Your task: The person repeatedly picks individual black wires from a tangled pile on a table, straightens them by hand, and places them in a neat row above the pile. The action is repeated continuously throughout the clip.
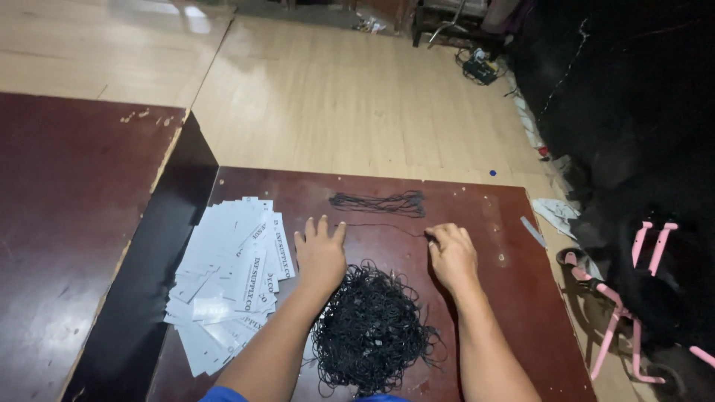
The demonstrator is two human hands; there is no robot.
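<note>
My left hand (320, 249) lies flat on the dark red board (484, 208) with its fingers spread, just right of a fanned pile of white paper tags (227, 283). My right hand (451, 253) has its fingers curled and pinches one end of a thin black string (380, 225), which runs left across the board to my left hand's fingertips. Between my forearms sits a tangled heap of black string loops (370, 327). A small laid-out bundle of black strings (380, 202) rests farther back on the board.
A second dark red board (67, 223) lies to the left across a black gap (149, 275). Pale wooden floor (350, 97) stretches beyond. At the right are a pink frame (633, 298), dark cloth and scraps of white paper (555, 212). Cables lie far back.
</note>
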